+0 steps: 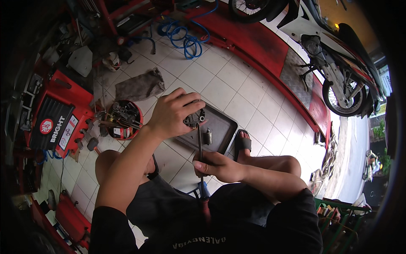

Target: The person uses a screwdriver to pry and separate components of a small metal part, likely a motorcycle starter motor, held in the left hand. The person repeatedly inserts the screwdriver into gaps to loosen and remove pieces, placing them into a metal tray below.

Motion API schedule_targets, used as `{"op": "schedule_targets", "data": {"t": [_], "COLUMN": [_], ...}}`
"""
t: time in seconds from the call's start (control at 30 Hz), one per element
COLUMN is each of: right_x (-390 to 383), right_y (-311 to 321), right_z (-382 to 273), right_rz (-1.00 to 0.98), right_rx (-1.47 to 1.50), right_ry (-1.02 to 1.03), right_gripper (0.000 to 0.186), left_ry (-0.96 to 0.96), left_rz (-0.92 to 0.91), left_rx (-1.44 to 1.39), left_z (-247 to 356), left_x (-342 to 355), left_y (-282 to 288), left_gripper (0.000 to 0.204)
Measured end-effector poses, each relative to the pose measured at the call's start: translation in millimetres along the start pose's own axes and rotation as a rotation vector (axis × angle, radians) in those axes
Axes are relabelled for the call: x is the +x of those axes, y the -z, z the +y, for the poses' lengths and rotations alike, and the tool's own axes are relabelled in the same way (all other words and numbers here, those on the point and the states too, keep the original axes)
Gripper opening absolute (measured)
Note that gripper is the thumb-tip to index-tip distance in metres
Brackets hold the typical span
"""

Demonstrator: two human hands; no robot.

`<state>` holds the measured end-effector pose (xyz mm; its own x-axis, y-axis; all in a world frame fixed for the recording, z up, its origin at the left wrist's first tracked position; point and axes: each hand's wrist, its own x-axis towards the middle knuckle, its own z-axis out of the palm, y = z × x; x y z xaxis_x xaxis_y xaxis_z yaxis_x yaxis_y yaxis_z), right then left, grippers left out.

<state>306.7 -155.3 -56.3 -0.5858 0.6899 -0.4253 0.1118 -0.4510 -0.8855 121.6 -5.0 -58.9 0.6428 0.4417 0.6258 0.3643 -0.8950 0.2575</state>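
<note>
My left hand is closed around a small grey cast-metal part with a round opening, held up over the tray; the fingers hide much of it. A long screwdriver runs from that part down toward my lap, its red handle lowermost and pointing at my body. The screwdriver's upper end meets the underside of the metal part; the exact contact is too small to make out. Around the shaft, about midway, my right hand is closed. Below the part, a small dark cylindrical piece is in the grey tray.
A red tub of tools and parts stands left of the tray, near a grey rag. Further left is a red-and-black machine. A blue hose coils ahead. A red lift platform and motorcycle are at right.
</note>
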Motion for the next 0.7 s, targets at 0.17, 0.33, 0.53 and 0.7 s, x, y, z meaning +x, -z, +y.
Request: {"op": "schedule_targets", "data": {"t": [0.17,0.33,0.53,0.7], "right_x": [-5.7,-10.9,-4.5,-1.5], "right_y": [-1.6,7.9,19.3,7.9], "right_z": [0.0,-26.9,-11.9,-7.7], "right_rz": [-0.174,-0.273,-0.135,-0.075], "right_rx": [0.496,0.331,-0.107,0.297], "right_ry": [-0.063,-0.118,-0.037,0.009], "right_gripper": [0.032,0.037,0.032,0.032], "left_ry": [0.003,-0.004,0.032,0.051], "left_rz": [0.005,0.032,0.017,0.012], "left_rx": [-0.034,-0.013,0.011,0.026], "left_z": [3.9,1.3,-6.1,-6.7], "left_x": [3.9,3.7,1.6,1.9], "left_y": [-0.3,0.8,-0.1,-0.3], "left_gripper": [0.039,0.041,0.042,0.040]}}
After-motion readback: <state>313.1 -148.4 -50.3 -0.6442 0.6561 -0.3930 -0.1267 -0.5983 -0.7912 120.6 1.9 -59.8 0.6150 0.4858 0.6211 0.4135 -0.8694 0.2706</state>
